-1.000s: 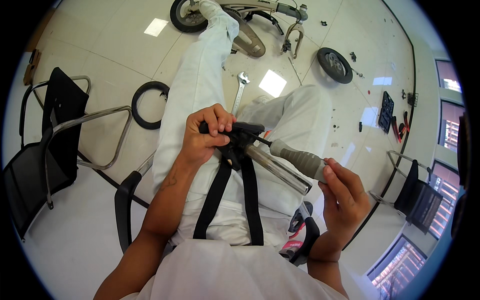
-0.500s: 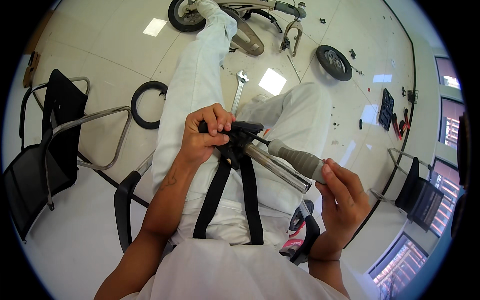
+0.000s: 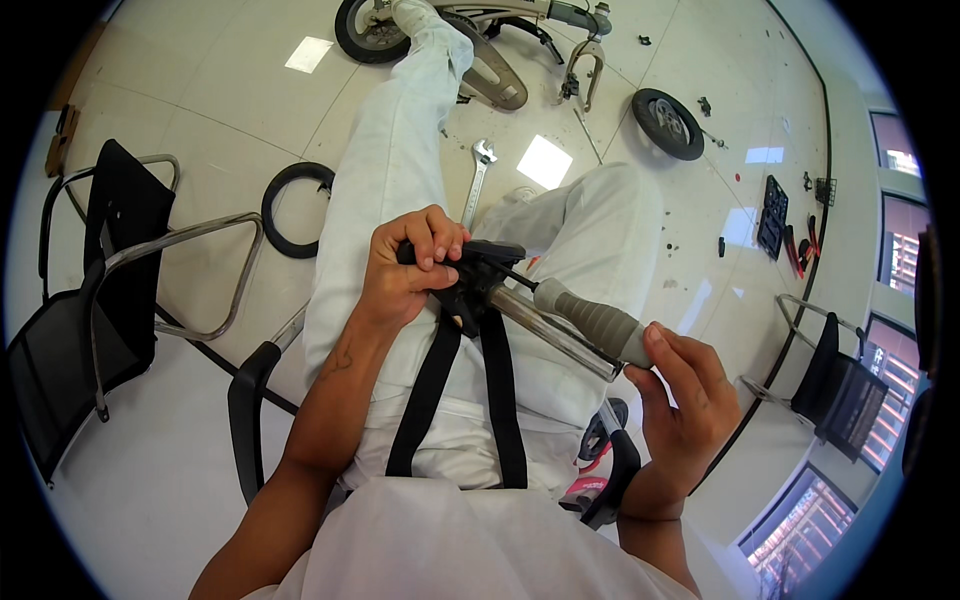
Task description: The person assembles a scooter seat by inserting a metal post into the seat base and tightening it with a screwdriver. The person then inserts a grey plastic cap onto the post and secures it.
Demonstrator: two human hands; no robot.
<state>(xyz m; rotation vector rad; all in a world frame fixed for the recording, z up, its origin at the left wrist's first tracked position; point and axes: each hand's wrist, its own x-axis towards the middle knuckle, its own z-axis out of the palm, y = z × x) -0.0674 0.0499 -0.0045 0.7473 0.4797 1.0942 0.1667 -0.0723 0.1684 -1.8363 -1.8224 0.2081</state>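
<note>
Your screwdriver (image 3: 600, 325) sits over your lap, long axis slanting from lower right to upper left: handle end toward your right hand (image 3: 690, 390), shaft aimed at the black part (image 3: 485, 270) in your left hand (image 3: 415, 262). The chrome tube (image 3: 555, 335) sticks out of that part close to parallel, just below the handle, its far end also toward lower right. Right fingers pinch the handle's end; left fingers curl over the black part's left end, thumb pressed on it. Screwdriver tip hidden at the black part; left palm's contact out of sight; bike frame (image 3: 500, 12) cut off by the top edge. Handle is grey, ribbed, thick; shaft dark, thin. Tube is shiny; black part's details hard to make out.
</note>
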